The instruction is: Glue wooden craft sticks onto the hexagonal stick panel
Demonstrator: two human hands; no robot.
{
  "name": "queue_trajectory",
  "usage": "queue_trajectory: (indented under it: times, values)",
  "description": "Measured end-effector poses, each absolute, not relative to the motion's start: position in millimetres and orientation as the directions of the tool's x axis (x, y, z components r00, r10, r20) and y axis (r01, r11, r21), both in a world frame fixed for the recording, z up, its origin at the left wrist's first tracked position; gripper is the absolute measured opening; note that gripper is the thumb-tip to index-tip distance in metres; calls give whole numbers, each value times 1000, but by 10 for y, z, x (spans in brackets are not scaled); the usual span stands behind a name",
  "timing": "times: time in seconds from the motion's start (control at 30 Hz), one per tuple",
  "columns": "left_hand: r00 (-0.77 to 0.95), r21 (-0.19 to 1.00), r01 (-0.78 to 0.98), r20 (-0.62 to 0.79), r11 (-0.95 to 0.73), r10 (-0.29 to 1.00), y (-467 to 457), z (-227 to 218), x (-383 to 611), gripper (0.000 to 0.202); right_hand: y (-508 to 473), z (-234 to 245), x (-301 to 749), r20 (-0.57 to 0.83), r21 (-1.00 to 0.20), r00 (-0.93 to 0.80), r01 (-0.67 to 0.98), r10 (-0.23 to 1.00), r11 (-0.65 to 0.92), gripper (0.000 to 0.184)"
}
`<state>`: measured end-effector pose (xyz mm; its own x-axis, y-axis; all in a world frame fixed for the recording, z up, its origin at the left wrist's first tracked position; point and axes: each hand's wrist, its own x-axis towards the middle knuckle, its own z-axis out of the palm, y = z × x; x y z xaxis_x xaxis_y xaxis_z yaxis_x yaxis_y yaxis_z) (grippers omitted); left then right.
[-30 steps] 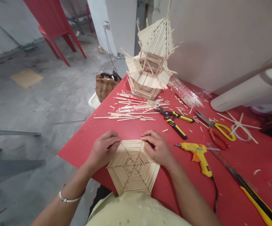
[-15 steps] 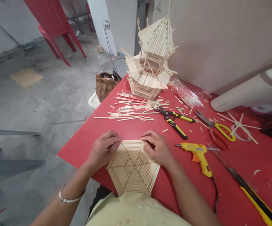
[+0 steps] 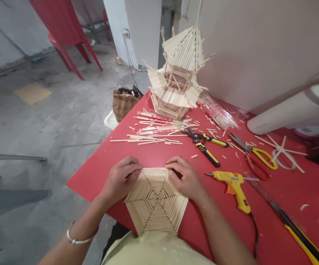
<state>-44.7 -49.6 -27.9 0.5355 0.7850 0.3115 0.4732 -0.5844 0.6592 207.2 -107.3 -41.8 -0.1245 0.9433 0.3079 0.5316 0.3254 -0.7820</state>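
Your L hand (image 3: 123, 179) and R hand (image 3: 184, 179) each pinch, fingertips narrow, a far corner of the pale hexagonal wooden-stick panel (image 3: 157, 217) on the red tabletop (image 3: 98, 173); pale-green shirt (image 3: 156, 252) hides its near edge. Yellow plastic glue gun (image 3: 232, 180) to R: label too small to read, ditto red-printed clear stick packet (image 3: 220, 110). Yellow-black-handled pliers (image 3: 203, 148) lie betw. gun & tiered pale-stick tower (image 3: 183, 53).

left hand (image 3: 123, 178), right hand (image 3: 183, 178) pinching stick hexagon's (image 3: 158, 215) far corners.

Ridged pale wood forms the hexagonal panel (image 3: 158, 215); the glue gun (image 3: 232, 184) looks smooth yellow plastic.
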Motion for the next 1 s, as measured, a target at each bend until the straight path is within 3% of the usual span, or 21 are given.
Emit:
queue_trajectory:
  times: [1.0]
  values:
    - [557,712,431,274,-555,784,-494,-274,-469,28,-1087,-391,2050,255,-768,-122,577,959,277,18]
